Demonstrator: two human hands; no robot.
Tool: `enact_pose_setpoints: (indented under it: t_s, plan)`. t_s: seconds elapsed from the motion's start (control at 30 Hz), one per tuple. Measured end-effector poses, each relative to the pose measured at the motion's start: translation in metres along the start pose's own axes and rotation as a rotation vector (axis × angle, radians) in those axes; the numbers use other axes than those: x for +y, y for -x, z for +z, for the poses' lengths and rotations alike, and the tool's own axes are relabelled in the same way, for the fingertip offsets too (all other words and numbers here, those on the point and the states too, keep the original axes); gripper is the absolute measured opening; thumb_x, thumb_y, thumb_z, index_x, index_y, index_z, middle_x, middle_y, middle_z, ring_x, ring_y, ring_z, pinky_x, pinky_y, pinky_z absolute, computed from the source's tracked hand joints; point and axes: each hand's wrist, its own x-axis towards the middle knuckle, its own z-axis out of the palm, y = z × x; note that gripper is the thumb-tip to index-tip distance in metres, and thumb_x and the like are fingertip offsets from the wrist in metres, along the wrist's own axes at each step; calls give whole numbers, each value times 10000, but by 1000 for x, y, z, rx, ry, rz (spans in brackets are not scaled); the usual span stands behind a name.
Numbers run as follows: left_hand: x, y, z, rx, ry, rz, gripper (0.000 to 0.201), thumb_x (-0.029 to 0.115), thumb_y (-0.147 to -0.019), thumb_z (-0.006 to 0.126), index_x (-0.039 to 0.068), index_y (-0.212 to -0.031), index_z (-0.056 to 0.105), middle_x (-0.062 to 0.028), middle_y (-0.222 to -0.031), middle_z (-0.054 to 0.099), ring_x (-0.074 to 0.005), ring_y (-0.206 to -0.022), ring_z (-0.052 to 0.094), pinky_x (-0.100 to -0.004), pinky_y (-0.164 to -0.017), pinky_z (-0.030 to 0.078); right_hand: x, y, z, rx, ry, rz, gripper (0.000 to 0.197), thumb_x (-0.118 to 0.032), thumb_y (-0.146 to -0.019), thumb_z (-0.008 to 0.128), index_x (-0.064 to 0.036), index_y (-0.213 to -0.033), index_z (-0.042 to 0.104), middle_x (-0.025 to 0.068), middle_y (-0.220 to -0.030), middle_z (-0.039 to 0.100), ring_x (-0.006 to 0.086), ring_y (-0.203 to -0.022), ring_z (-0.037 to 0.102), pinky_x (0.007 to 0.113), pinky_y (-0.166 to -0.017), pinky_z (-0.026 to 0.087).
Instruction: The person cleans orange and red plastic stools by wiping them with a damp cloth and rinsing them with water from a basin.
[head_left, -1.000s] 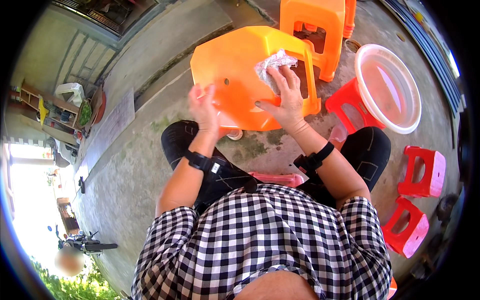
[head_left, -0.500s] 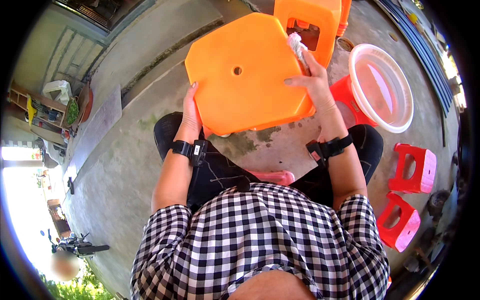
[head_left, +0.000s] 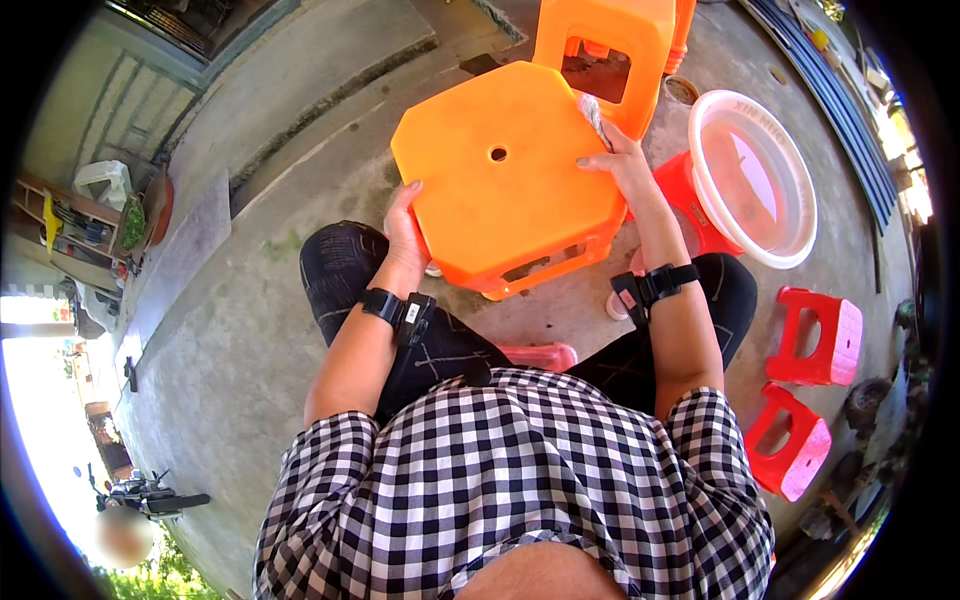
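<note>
An orange plastic stool (head_left: 500, 210) with a cut-corner seat and a small centre hole is held in front of me over my knees. Its near side, with a slot-like opening, faces me. My left hand (head_left: 404, 228) grips its left edge, thumb on top. On the right edge, my right hand (head_left: 626, 168) has its thumb on the seat and the other fingers largely hidden. A crumpled whitish cloth (head_left: 591, 112) sticks out from under the right hand at the stool's far right corner.
Another orange stool (head_left: 655, 75) stands just beyond. At right, a white basin (head_left: 703, 150) holding water rests on a red tub or stool (head_left: 690, 205). Two red stools (head_left: 835, 340) lie farther right. Something pink (head_left: 540, 356) lies between my legs. Blue sheeting (head_left: 830, 110) lines the far right.
The orange stool has come a little nearer and lower, moving slightly right. It has tipped so that its near side opening now shows. Both hands keep their hold.
</note>
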Motion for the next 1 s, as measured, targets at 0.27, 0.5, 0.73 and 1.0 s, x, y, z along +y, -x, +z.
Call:
enact_pose_setpoints:
  t_s: [0.27, 0.5, 0.73, 1.0]
  plan:
    - [-4, -11, 12, 68, -27, -56, 484, 376, -874, 600, 27, -1209, 572, -130, -1166, 628, -283, -1062, 606, -406, -929, 489, 25, 10, 25, 308, 1320, -352, 425, -298, -914, 607, -159, -1315, 577, 47, -1347, 527, 318, -1313, 432, 518, -992, 396]
    - [-7, -18, 13, 126, -5, -67, 427, 373, -903, 600, 56, -1188, 597, -99, -1154, 655, -242, -1031, 633, -377, -924, 497, 3, 31, 90, 20, 1429, -548, 393, -291, -883, 634, -130, -1241, 610, 30, -1324, 553, 252, -1314, 451, 468, -1015, 387]
    - [-9, -23, 4, 23, 87, 48, 580, 526, -995, 364, 73, -1297, 564, -124, -1252, 631, -295, -1125, 619, -421, -1000, 478, 3, 32, 177, -324, 1306, -605, 556, -408, -914, 592, -150, -1399, 508, 91, -1448, 472, 270, -1380, 394, 480, -1089, 345]
    - [-22, -42, -2, 270, 209, -38, 511, 461, -1000, 450, 34, -1248, 578, -126, -1208, 640, -277, -1044, 635, -406, -908, 519, -2, -31, 102, 71, 1553, -155, 672, -540, -964, 450, -158, -1508, 355, 133, -1542, 356, 310, -1427, 320, 524, -1128, 272]
